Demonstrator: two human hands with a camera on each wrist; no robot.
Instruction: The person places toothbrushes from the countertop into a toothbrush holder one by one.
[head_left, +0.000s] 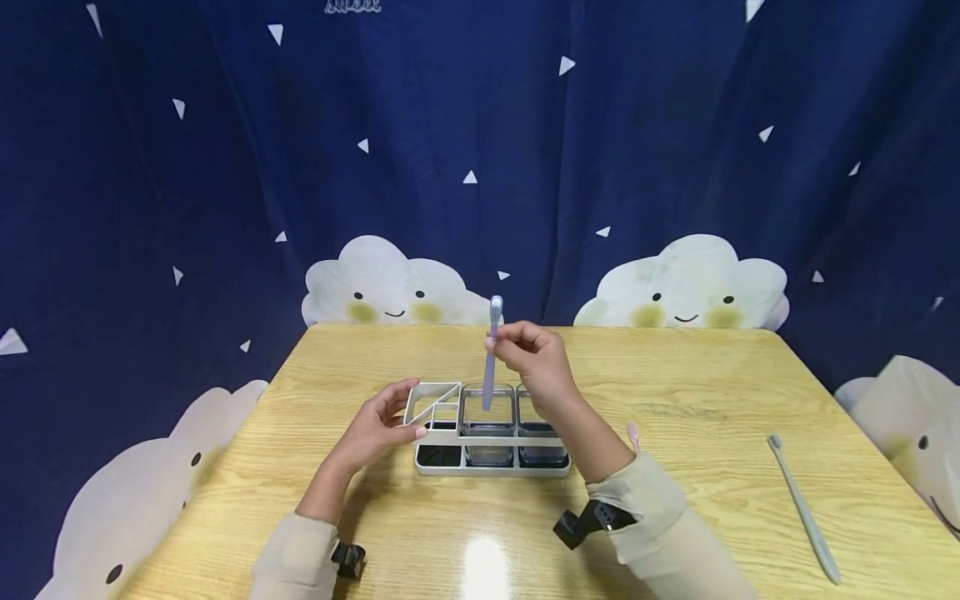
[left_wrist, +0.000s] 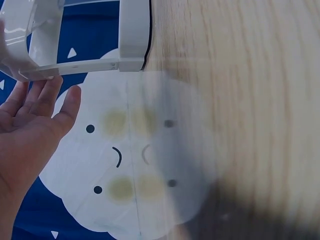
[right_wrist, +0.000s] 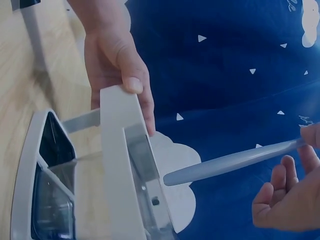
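Observation:
A purple toothbrush (head_left: 490,371) stands nearly upright, bristles up, pinched near its head between thumb and fingers of my right hand (head_left: 543,367). Its handle end hangs over the middle section of a white toothbrush holder (head_left: 498,471); the right wrist view shows a gap between the handle tip (right_wrist: 175,177) and the holder's top. My left hand (head_left: 378,425) grips the holder's left end, thumb at the front and fingers behind. Divided openings fill the top left, and two clear cups (head_left: 489,454) sit in the middle and right sections.
On the wooden table (head_left: 420,533), a grey-green toothbrush (head_left: 804,508) lies at the far right. A pink toothbrush head (head_left: 633,435) peeks out beside my right forearm, which hides the rest. Behind the table hangs a dark blue curtain (head_left: 420,100) with clouds.

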